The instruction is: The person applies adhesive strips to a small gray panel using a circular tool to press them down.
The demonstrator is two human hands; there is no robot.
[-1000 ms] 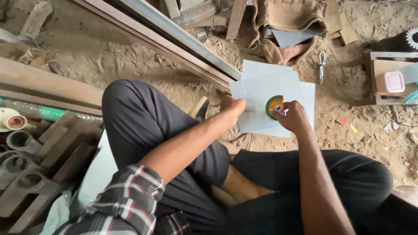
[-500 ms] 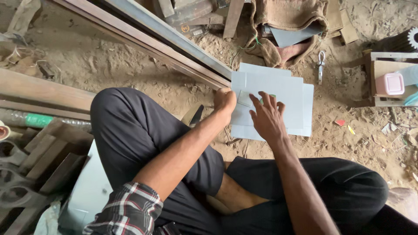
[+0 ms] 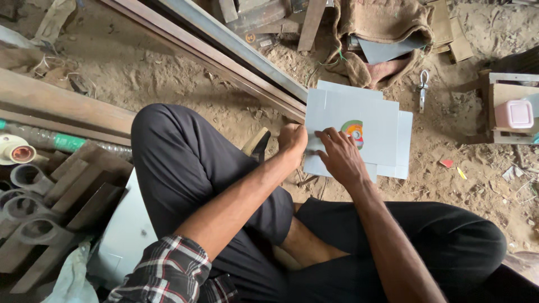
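The sheets (image 3: 365,120) lie stacked on the sandy floor (image 3: 168,84), just beyond the knees. The right hand (image 3: 339,157) rests flat and open on them, fingertips beside a coloured disc (image 3: 355,132). The left hand (image 3: 293,139) is curled on the sheets' left edge. A rail (image 3: 236,47) runs close on the far left; bare sand lies right.

The light is soft daylight, bright on the sandy ground (image 3: 168,84). Shadows are faint and there is no glare. The picture is sharp, but bends a little at the edges.
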